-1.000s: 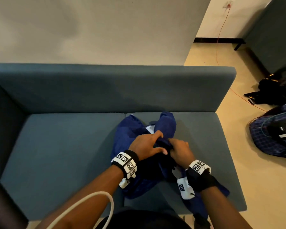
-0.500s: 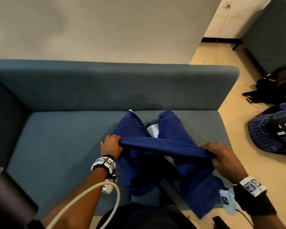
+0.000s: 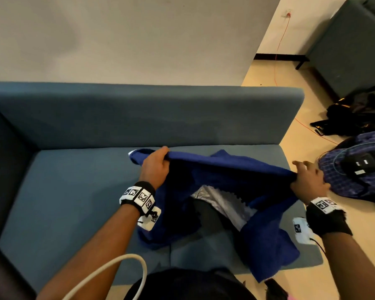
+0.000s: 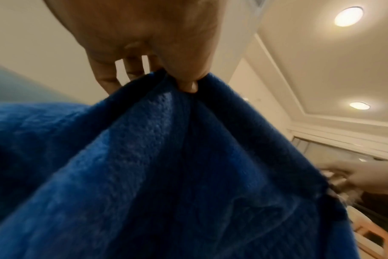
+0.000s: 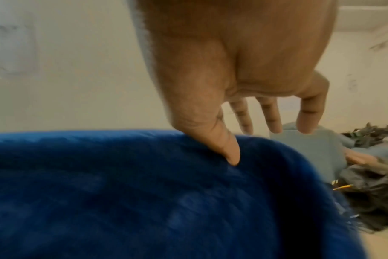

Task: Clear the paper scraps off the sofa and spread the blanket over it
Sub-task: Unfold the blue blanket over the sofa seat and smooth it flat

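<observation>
A dark blue fleece blanket [image 3: 230, 169] with a silvery-white lining [image 3: 221, 204] hangs stretched between my two hands above the right half of the grey-blue sofa [image 3: 74, 191]. My left hand [image 3: 155, 165] pinches its top edge near the seat's middle; the left wrist view shows thumb and fingers clamped on the blanket [image 4: 166, 157]. My right hand [image 3: 307, 180] pinches the same edge past the sofa's right end, thumb pressed into the blanket [image 5: 144, 192], other fingers spread. The blanket's lower part drapes over the seat's front edge. No paper scraps show.
The sofa backrest [image 3: 139, 113] stands against a cream wall. On the floor to the right lie a plaid bag [image 3: 355, 167] and dark bags [image 3: 355, 118], with a red cord [image 3: 277, 61]. Another grey sofa [image 3: 351, 46] stands at the far right. A white cable [image 3: 121, 269] loops by my left arm.
My hands, together on the bunched blanket a second ago, have moved apart and upward. The blanket's edge is now pulled out taut between them, and its pale lining has come into sight.
</observation>
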